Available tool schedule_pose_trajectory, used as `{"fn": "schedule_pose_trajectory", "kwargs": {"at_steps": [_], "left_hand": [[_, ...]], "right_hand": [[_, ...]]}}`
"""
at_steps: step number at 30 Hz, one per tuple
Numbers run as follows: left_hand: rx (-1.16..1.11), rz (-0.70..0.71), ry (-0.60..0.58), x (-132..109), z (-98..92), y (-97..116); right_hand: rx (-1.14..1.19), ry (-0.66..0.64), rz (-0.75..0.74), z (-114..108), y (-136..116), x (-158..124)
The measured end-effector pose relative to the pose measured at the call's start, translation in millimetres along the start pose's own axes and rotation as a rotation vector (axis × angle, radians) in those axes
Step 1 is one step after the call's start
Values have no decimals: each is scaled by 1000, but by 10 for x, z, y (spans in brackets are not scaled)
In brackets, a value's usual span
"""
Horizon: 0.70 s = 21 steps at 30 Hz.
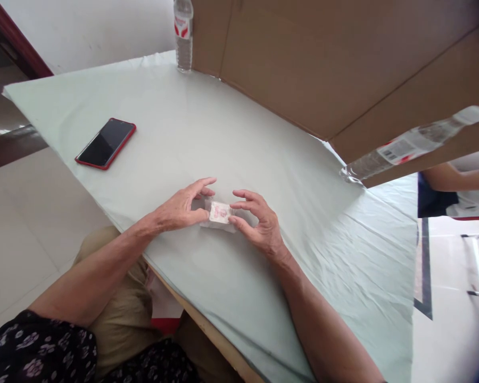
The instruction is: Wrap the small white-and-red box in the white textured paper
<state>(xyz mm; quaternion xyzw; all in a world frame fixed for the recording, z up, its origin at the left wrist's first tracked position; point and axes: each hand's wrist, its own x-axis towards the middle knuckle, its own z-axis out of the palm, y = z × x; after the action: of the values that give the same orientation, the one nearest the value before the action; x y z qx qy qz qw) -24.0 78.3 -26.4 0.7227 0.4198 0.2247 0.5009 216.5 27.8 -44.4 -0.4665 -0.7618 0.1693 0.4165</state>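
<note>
A small white rectangular block with a pink print on top (220, 213) lies on the pale green tablecloth, with clear plastic film (213, 225) showing around its edges; its exact kind I cannot make out. My left hand (183, 207) is at its left side, fingers spread and curved, the thumb tip at the near left corner. On the other side, my right hand (259, 221) has its fingers apart, with the thumb and a fingertip at the block's right edge. Neither hand is closed around it.
A phone in a red case (106, 143) lies on the tablecloth (163, 127) to the left. A water bottle (183, 37) stands at the back, another bottle (411, 146) at the right, beside a tall cardboard panel (303, 64). Another person's arm (455, 178) shows at far right.
</note>
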Motion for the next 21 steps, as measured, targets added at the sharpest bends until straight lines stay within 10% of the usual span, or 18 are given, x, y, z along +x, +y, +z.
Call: {"fn": "schedule_pose_trajectory", "kwargs": {"at_steps": [21], "left_hand": [[236,227,16,46,242,-98]], "right_hand": [[-370,-71,-145,82,-119,117]]}}
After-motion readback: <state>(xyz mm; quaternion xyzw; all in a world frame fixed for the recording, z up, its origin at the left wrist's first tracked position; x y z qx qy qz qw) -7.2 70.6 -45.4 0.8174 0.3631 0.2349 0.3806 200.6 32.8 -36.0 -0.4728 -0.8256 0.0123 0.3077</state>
